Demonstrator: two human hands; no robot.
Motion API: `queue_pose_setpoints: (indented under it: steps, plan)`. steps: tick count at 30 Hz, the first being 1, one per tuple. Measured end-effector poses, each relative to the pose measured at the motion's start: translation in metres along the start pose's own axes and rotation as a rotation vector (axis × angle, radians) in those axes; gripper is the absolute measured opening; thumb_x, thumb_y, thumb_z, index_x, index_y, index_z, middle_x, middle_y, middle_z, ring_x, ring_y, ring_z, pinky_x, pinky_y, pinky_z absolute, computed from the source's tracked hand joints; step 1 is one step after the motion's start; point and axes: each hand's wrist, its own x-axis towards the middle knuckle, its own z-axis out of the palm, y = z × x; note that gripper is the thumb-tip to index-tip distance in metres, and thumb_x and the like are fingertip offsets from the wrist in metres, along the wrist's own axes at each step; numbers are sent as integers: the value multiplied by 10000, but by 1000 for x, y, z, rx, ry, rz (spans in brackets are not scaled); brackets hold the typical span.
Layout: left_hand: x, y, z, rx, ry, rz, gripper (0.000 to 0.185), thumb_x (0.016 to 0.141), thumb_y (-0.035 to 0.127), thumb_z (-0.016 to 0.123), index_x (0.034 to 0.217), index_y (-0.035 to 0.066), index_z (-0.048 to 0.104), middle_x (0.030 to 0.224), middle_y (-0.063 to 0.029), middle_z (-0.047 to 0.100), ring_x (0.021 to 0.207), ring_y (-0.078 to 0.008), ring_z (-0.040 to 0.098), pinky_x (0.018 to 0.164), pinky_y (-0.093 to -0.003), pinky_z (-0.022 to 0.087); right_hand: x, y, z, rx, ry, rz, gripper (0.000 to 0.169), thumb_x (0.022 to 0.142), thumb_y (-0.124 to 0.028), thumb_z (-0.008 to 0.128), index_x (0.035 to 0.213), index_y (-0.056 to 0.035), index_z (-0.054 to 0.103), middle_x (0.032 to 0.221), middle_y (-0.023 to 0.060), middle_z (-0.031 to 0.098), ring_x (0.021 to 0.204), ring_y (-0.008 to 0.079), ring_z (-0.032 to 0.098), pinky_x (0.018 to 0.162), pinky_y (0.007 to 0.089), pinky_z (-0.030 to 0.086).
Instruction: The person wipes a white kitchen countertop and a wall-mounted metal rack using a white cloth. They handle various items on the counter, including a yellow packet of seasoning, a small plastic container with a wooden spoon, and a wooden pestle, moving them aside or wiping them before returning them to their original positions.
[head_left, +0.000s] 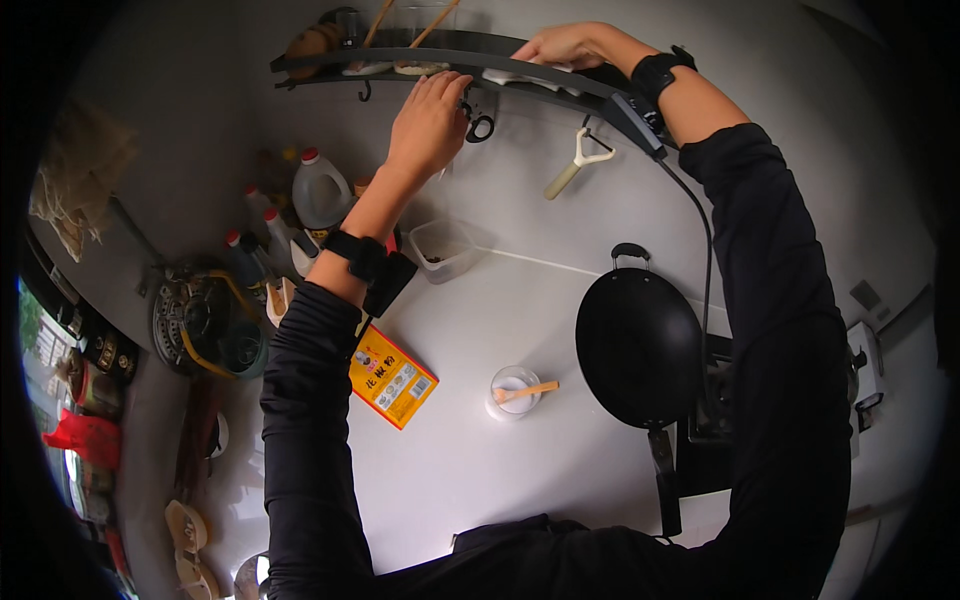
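Observation:
Both arms reach up to a dark metal wall shelf (352, 56). My left hand (431, 124) is at the shelf's front edge, its fingertips over the rail beside hanging black-handled scissors (480, 128); whether it grips anything is hidden. Behind the rail, my right hand (559, 46) reaches in with its fingers on or beside a white item (517, 77) lying on the shelf; its grip cannot be made out. Jars with wooden-handled spoons (424, 34) stand left of the hands. A peeler (576, 165) hangs below the shelf. On the counter stands a glass of white powder (514, 397) with a wooden spoon (529, 391).
A black wok (637, 349) sits at the right by the gas stove (709, 427). An orange seasoning packet (397, 379) lies on the counter. A clear plastic container (442, 251) and several bottles (319, 191) stand near the wall. A black cable (705, 247) hangs from the right wrist area.

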Motion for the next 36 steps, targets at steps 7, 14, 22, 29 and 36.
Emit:
queue_pose_setpoints:
  steps: [7,14,22,29,36]
  plan:
    - [7,3,-4,-60,-17,-107,318,741,61,527,1057,91,545,1067,-66,562,1065,-250,486,886,-333,410,-70,78,-38,12,4,302,426,765,105,424,1112,-83,585,1028,73,600,835,160,583,679,284,488]
    - [15,-5,-7,-74,-119,-210,284,783,80,482,1037,130,599,1075,-39,581,972,-244,549,800,-341,461,-105,95,-37,-78,217,405,383,707,50,485,1064,-30,599,1037,181,562,931,245,538,726,355,462]
    - [15,-9,-4,-50,-74,-109,308,792,58,441,1044,131,603,1090,-31,578,972,-241,553,822,-339,464,-94,59,-36,-123,101,395,450,630,40,458,1043,-73,599,972,119,576,881,235,534,700,390,445]
    - [12,-7,-1,-12,-50,-78,328,778,36,458,1065,123,590,1110,-44,564,1005,-244,534,823,-338,463,-52,24,-21,-88,96,306,484,587,29,444,1031,-99,589,947,102,561,839,231,543,624,390,464]
    - [14,2,-7,-61,-98,-117,349,762,28,489,1089,113,575,1127,-72,555,1059,-248,507,862,-346,444,8,-14,-6,-38,-20,98,482,650,29,385,1054,-126,598,898,92,567,801,191,529,624,380,463]
